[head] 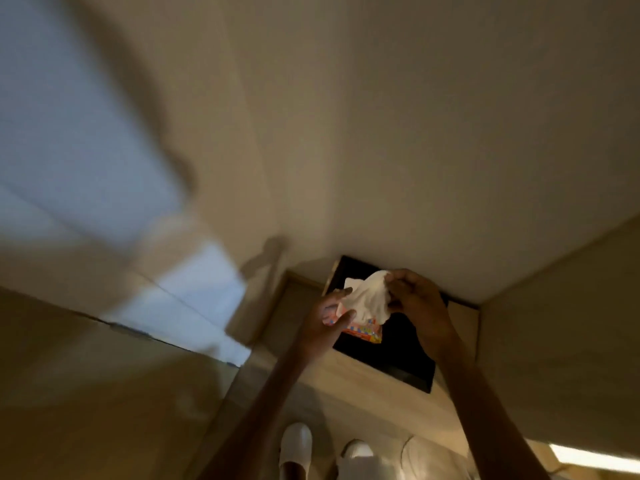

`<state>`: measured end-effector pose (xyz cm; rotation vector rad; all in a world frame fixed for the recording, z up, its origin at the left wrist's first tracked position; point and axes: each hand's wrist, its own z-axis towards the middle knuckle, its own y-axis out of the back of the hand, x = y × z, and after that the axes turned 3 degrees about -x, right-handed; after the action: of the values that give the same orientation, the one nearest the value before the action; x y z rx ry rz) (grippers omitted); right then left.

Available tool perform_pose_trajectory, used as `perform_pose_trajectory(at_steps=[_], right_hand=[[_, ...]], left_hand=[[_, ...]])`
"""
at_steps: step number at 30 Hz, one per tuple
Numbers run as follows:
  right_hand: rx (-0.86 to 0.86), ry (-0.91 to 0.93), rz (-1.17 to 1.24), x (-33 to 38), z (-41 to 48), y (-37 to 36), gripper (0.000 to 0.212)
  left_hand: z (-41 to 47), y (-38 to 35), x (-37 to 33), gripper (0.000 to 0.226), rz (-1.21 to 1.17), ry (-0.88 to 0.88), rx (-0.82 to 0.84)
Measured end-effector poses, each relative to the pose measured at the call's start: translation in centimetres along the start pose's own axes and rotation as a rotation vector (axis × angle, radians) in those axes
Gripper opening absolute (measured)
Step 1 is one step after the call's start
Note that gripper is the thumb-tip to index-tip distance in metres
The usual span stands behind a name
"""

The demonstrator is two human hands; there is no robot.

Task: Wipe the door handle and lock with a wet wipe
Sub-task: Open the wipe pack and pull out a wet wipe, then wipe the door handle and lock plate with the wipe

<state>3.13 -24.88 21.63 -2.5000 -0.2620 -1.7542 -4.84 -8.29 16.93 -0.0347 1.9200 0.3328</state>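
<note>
A white wet wipe hangs between my two hands, low and right of centre. My right hand pinches its upper right edge. My left hand holds a small pink and orange wipe pack from which the wipe rises. No door handle or lock shows clearly; the picture is blurred and dim.
A black mat lies on the pale floor below my hands, against a beige wall. A lit white door or panel stands at the left. My white shoes are at the bottom edge.
</note>
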Motion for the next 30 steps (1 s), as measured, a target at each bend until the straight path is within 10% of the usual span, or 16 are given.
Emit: perform_pose_trajectory(at_steps=[13, 18, 30], right_hand=[[0.543, 0.029, -0.098, 6.4, -9.7, -1.7, 0.02], [0.747, 0.152, -0.313, 4.8, -12.1, -6.1, 0.051], [1.363, 0.383, -0.533, 3.2, -28.2, -17.0, 0.025]], left_hand=[[-17.2, 3.6, -6.6, 0.018, -0.086, 0.023, -0.519], [-24.1, 5.0, -5.0, 0.011, -0.263, 0.071, -0.803], [-46.5, 8.4, -2.0, 0.026, -0.814, -0.015, -1.401]])
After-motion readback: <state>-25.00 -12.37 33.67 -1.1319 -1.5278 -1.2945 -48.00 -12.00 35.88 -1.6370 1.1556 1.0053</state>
